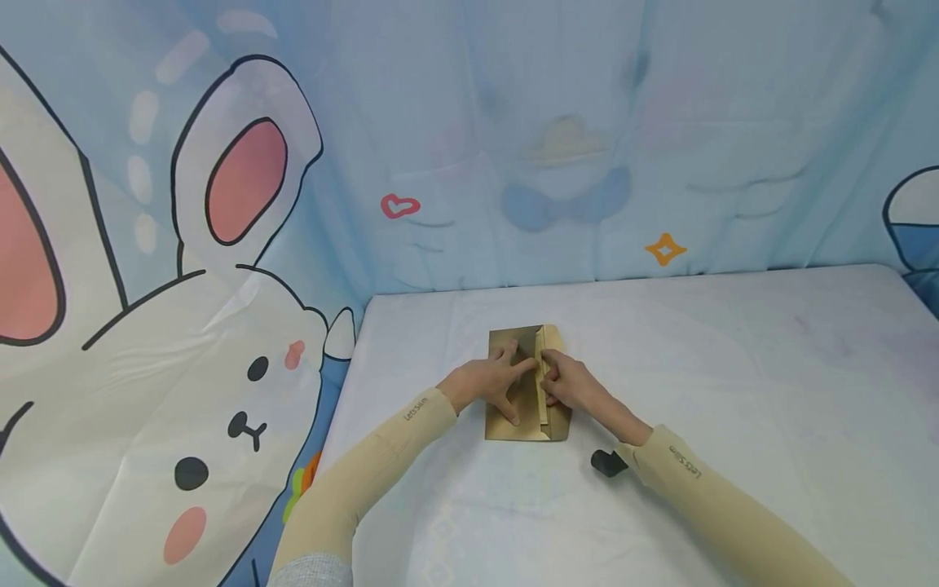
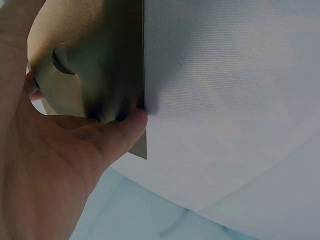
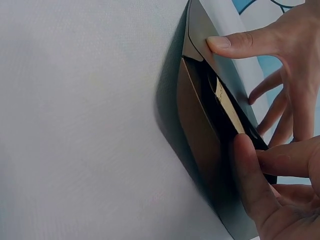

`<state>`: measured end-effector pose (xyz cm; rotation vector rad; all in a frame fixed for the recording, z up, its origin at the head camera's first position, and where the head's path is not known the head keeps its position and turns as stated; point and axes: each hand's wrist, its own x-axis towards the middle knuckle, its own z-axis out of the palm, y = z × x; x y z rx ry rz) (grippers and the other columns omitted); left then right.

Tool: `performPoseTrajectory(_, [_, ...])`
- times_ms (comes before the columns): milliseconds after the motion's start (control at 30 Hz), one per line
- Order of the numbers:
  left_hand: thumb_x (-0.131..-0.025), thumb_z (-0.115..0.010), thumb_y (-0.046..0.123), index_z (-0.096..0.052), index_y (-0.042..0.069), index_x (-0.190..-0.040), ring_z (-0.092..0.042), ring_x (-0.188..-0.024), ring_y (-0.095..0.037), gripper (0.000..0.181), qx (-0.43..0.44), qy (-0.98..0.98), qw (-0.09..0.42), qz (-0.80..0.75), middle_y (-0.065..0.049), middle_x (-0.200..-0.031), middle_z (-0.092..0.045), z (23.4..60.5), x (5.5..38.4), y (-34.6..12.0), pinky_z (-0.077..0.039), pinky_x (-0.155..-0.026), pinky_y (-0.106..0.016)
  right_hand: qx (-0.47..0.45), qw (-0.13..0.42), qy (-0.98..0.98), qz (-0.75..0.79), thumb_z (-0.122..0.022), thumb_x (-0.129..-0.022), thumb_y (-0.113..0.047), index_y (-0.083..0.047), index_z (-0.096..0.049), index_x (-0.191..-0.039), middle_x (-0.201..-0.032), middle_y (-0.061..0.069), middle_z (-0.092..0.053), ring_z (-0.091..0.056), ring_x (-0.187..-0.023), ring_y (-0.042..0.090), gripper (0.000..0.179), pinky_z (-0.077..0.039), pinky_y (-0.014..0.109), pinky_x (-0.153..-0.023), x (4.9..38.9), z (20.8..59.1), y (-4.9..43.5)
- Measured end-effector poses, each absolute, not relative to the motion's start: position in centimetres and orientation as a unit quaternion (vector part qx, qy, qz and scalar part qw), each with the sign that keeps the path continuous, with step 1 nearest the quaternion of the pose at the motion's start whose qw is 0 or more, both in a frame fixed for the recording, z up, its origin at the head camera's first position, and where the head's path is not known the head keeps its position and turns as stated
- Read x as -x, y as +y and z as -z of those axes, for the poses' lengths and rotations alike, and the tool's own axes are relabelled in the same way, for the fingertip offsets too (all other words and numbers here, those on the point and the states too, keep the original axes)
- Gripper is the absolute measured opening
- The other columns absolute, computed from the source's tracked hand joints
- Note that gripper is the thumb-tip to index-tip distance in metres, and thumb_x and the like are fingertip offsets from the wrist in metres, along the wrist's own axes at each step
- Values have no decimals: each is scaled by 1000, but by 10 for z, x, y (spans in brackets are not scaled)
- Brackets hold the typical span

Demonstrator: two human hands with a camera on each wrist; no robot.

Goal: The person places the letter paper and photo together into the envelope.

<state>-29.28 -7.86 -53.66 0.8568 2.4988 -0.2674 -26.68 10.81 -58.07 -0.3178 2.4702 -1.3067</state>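
Note:
A gold envelope (image 1: 522,412) lies on the white-covered table with its flap (image 1: 561,416) folded out to the right. Along its mouth shows a strip of gold paper (image 1: 544,408), partly inside the envelope; the right wrist view shows the paper's edge (image 3: 227,102) in the dark opening. My left hand (image 1: 493,378) rests on the envelope's left part with fingers spread, its thumb at the near end. From the right, my right hand (image 1: 574,383) pinches the paper at the mouth between thumb and curled fingers. Those fingertips partly cover the paper.
The pale table (image 1: 734,367) extends around the envelope. A small black object (image 1: 607,463) is by the right wrist. Blue cloth (image 1: 469,147) hangs behind, and a rabbit-print cloth (image 1: 242,383) stands at the left.

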Motion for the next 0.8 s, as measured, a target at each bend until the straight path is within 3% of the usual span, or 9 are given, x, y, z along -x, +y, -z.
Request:
performPoseTrajectory(500, [-73,-74,71,-15,37,-159,-51,-129,-29,110,-312,915,234,103,-19,-168,-8,537,291,-79,-57,-81,-38,124,148,879,436,-52,-96,4,9,-31,-150,-87,14,-65,-67,-65,16,59,-53,29,-62,268,579,102])
performPoseTrajectory(800, [-74,-74,72,-15,37,-159,-53,-127,-29,109,-312,915,233,109,-20,-168,-9,535,290,-78,-57,-80,-38,126,146,883,429,-51,-95,4,11,-32,-149,-85,13,-63,-65,-62,14,57,-51,29,-61,267,577,99])
